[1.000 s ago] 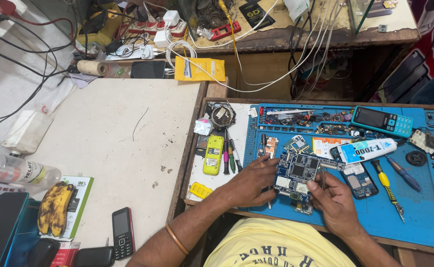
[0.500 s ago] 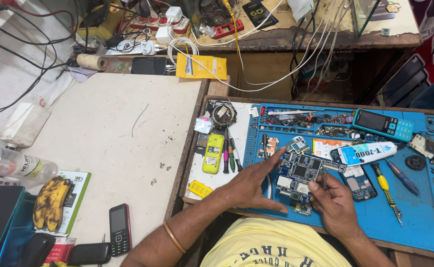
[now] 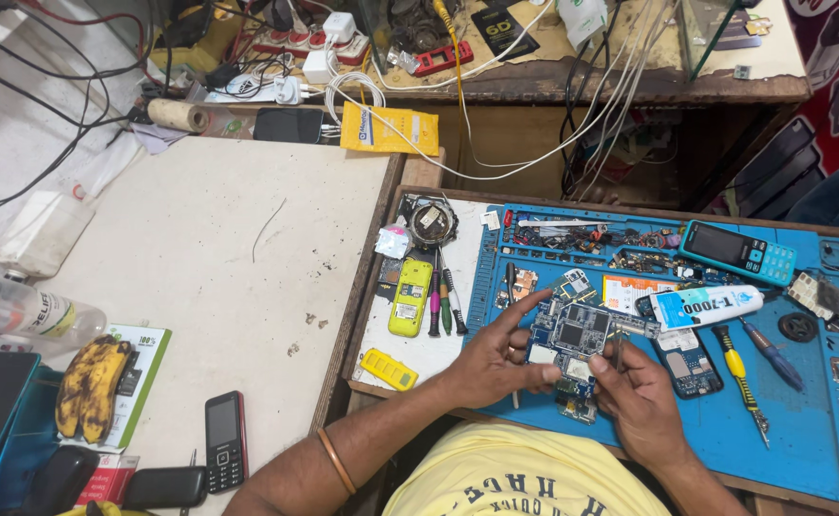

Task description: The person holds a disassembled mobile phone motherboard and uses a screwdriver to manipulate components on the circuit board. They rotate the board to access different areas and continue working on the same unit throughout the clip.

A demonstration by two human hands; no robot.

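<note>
Still, both hands — left hand (image 3: 498,360), right hand (image 3: 637,394) — keep fingers pinched on the circuit board (image 3: 572,336) (left forefinger now outstretched).

Wooden workbench (image 3: 419,177), blue repair mat (image 3: 811,449), white tabletop (image 3: 219,248)

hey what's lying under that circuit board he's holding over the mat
Under the circuit board, pinched between left hand and right hand, lies the blue work mat. A smaller board piece shows below it. Whatever lies directly beneath is covered.

The left hand (image 3: 496,358) hides part of the circuit board (image 3: 572,334).
</note>
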